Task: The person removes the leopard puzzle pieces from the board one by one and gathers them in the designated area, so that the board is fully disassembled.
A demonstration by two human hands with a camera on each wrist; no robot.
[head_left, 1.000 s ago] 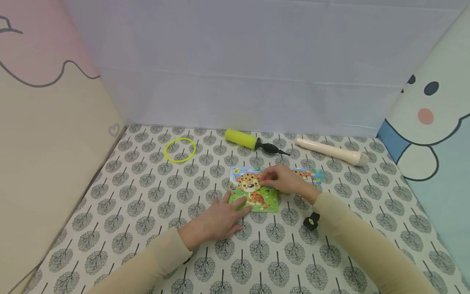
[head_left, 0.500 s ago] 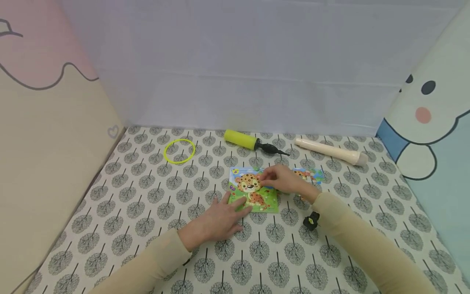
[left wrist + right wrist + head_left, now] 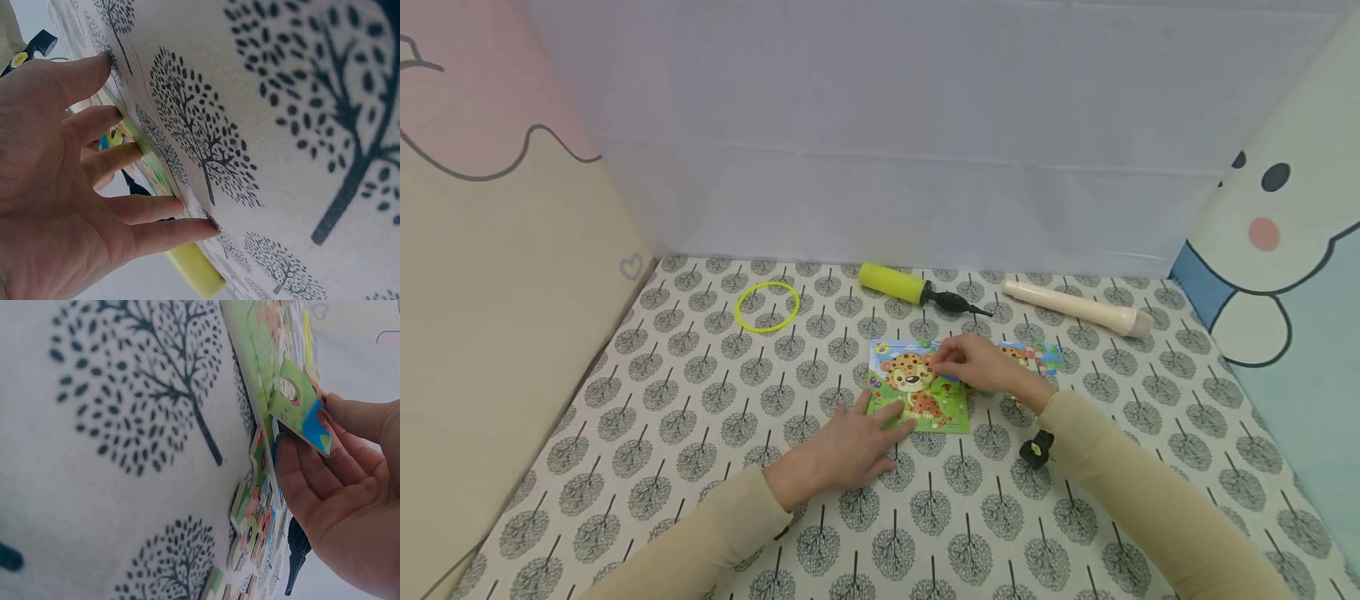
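A jigsaw puzzle board [image 3: 953, 418] with a spotted leopard cub on green and blue lies mid-table in the head view. My left hand [image 3: 853, 446] rests at its lower left, fingers spread, with fingertips on the board. In the left wrist view the fingers of that hand [image 3: 81, 181] are straight. My right hand [image 3: 977, 364] is over the board's right side. Seen from the right wrist, thumb and fingers pinch a green-and-blue puzzle piece [image 3: 303, 419], tilted up from the board [image 3: 247, 356]. Several loose puzzle pieces [image 3: 1037, 357] lie right of the board, partly hidden by the right hand.
Behind the board lies a yellow hand pump [image 3: 891, 283] with a black nozzle. A pale microphone-shaped stick [image 3: 1075, 310] is at the back right. A yellow ring [image 3: 741, 318] lies at the back left. White cloth [image 3: 880, 200] hangs along the far table edge.
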